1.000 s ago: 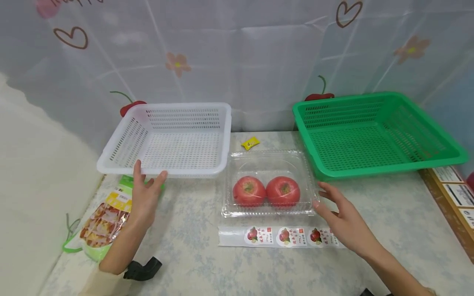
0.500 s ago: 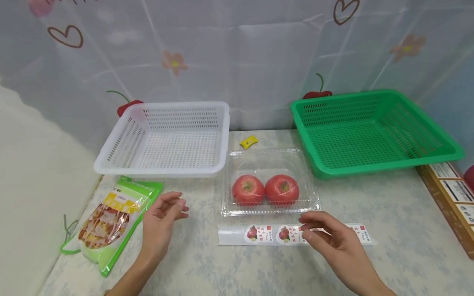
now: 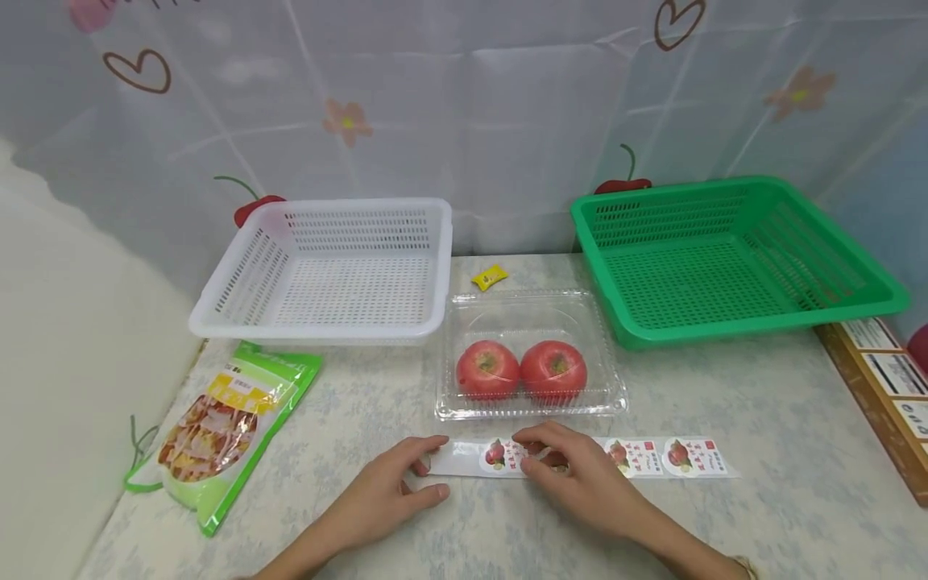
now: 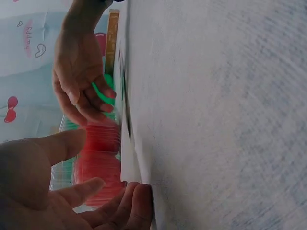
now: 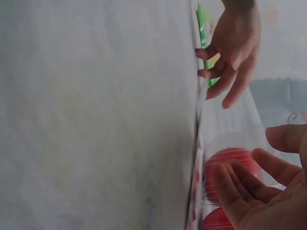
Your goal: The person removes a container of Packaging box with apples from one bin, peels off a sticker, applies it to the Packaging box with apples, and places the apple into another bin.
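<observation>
A strip of backing paper with several round apple stickers [image 3: 500, 457] lies flat on the table, partly hidden under my right hand. My left hand [image 3: 377, 493] is at the strip's left end, thumb apart from the fingers. In the left wrist view, the lower fingers [image 4: 139, 203] reach down to the tabletop. Over the strip's middle hovers my right hand [image 3: 590, 487], its fingers loosely bent with nothing between them, as the right wrist view also shows [image 5: 259, 191]. Just beyond the strip, a lidded clear plastic box [image 3: 525, 318] contains two red apples [image 3: 554, 370].
At the back left stands a white basket [image 3: 319, 332], at the back right a green basket [image 3: 761, 326]. Between them lies a small yellow wrapped candy [image 3: 490, 277]. A green food bag [image 3: 225, 435] is on the left, a brown printed carton [image 3: 873, 387] on the right.
From beside the white basket and the plastic box, both hands have come down toward me and inward. The left has reached the strip's left end; the right has shifted left over the stickers.
</observation>
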Tool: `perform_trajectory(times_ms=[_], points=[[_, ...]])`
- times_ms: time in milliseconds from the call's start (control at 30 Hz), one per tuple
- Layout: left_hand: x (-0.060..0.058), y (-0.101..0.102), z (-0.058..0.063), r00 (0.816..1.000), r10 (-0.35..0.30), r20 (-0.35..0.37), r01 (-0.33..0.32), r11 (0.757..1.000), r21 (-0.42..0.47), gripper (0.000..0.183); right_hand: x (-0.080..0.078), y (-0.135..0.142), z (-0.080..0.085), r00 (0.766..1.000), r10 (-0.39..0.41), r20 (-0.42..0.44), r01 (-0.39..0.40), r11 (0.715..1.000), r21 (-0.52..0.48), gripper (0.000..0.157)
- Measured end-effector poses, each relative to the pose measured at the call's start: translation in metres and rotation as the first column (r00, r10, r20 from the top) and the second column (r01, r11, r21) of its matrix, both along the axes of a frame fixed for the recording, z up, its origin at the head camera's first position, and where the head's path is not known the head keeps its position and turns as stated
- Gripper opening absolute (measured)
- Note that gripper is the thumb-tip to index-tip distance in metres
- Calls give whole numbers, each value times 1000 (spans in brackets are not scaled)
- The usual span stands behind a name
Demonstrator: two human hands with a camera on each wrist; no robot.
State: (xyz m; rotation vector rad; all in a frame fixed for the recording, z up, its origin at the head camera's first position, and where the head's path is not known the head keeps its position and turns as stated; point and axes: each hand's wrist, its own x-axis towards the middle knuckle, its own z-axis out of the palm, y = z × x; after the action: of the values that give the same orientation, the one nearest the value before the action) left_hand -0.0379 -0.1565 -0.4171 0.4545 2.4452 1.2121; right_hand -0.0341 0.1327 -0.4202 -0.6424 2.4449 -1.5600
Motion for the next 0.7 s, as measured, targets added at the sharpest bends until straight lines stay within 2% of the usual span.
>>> perform_trajectory(times_ms=[67,133,267,400,500,700], points=[[0,0,-1,999,-33,9,33,999,-17,57,-6,-1,-4,998,15,65,-15,1000,-11,26],[-1,1,-1,999,-37,13,37,999,-17,57,-11,-1,-7,991,35,128,-33,999,-18,28],[0,2,-1,999,-36,9,36,999,5,57,-13,1,-10,981,84,176,-82,996,-18,28],[2,2,-2,1000,-18,-2,18,1000,22,54,-13,0,-11,986,105,133,-107,994,7,28],[0,3,-5,999,-14,-31,14,1000,2,52,-14,-3,-11,990,120,77,-123,991,43,29],[-7,7,-13,987,-89,-133,70,987,-141,51,-16,-10,-10,987,149,62,-156,978,142,40]])
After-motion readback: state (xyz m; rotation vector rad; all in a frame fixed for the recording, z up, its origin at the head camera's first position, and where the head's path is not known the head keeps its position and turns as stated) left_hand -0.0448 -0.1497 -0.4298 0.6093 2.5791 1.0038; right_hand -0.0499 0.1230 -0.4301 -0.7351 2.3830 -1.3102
